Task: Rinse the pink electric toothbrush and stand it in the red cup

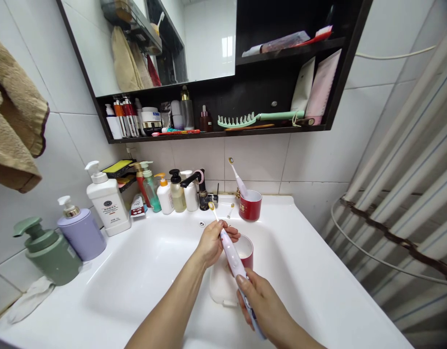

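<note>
A pale lilac electric toothbrush is held slanting over the sink, its bristle head pointing away from me. My right hand wraps around the lower handle. At the upper end, my left hand has its thumb against the neck, with some fingers stretched out behind the brush. Beneath the hands, a red cup stands in the sink, partly covered by the brush and my left hand. Beside it lies a whitish rectangular box or tray, also partly hidden.
Another toothbrush leans in a red cup on the sink's back ledge. A black faucet stands left of it. Several pump bottles line the back and left. Overhead hangs a dark shelf cabinet; a folding curtain is at right.
</note>
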The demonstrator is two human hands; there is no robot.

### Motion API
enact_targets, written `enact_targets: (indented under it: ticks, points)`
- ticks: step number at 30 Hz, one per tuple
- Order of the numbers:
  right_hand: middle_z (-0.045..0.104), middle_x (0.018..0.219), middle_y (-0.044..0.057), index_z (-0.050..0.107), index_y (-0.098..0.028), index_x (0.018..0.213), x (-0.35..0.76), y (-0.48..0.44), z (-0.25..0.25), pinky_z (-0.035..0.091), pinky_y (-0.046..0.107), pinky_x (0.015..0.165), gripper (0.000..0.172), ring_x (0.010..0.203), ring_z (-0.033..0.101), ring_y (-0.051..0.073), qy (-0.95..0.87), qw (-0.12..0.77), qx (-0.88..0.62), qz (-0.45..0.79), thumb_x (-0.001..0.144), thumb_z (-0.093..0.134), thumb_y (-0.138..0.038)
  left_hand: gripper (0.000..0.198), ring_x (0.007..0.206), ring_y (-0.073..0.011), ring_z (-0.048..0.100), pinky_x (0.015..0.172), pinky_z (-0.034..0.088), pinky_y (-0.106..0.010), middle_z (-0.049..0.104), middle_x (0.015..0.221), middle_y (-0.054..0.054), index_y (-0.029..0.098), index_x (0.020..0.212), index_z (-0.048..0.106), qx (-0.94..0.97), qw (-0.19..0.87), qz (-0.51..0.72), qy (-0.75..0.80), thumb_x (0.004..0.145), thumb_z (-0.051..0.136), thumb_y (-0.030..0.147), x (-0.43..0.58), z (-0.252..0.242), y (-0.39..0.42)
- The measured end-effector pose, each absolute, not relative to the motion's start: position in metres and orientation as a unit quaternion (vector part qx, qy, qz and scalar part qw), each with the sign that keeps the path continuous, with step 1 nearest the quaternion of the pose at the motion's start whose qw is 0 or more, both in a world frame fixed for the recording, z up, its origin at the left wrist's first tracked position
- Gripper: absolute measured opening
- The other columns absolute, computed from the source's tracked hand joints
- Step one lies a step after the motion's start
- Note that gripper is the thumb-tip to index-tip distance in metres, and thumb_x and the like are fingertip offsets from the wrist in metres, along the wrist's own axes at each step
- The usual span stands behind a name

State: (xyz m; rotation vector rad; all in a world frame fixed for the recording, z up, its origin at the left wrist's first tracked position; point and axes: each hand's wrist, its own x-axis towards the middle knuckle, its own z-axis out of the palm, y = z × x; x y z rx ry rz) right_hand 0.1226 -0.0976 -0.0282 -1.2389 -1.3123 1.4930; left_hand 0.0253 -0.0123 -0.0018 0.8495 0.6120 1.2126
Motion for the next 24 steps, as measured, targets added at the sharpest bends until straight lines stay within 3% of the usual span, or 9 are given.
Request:
enact_targets:
  ticks: [3,8,14,24]
  points:
    - [0.037,0.047,-0.007,0.037,-0.016,0.069,0.1242,-0.0918,-0.0352,0.027,0.017,0.035,0.028,0.033,0.033,0.003,-0.555,0.393,-0.506,0.53,0.069,0.034,-0.045,0.016,0.051,-0.0135,0.054,0.052,0.041,-0.025,0.057,0.055,-0.005,0.013,0.063,0.042,0.372,0.677,0.555,0.307,0.067,0.044,0.028,0.0262,-0.001,-0.0127]
    - [0.037,0.047,-0.007,0.037,-0.017,0.071,0.1218,-0.0898,-0.0377,0.028,0.017,0.036,0.029,0.034,0.034,0.004,-0.539,0.396,-0.51,0.541,0.068,0.035,-0.046,0.012,0.051,-0.0111,0.054,0.058,0.042,-0.025,0.057,0.054,-0.004,0.012,0.062,0.045,0.34,0.632,0.584,0.379,0.064,0.048,0.023,0.0269,-0.0048,-0.0107]
    - [0.038,0.048,-0.007,0.033,-0.018,0.071,0.1199,-0.0959,-0.0321,0.025,0.016,0.032,0.031,0.03,0.031,0.002,-0.47,0.389,-0.459,0.646,0.07,0.028,-0.049,0.015,0.048,-0.0107,0.054,0.054,0.041,-0.024,0.057,0.054,-0.003,0.012,0.06,0.045,0.357,0.644,0.572,0.362,0.064,0.048,0.026,0.0282,-0.0059,-0.0113]
    - [0.04,0.05,-0.006,0.035,-0.018,0.084,0.1163,-0.0983,-0.0337,0.027,0.017,0.034,0.033,0.032,0.036,0.003,-0.449,0.411,-0.411,0.678,0.07,0.031,-0.047,0.016,0.047,-0.0102,0.052,0.052,0.039,-0.023,0.054,0.052,-0.002,0.013,0.061,0.042,0.36,0.667,0.572,0.314,0.063,0.048,0.028,0.0316,0.0012,-0.0175]
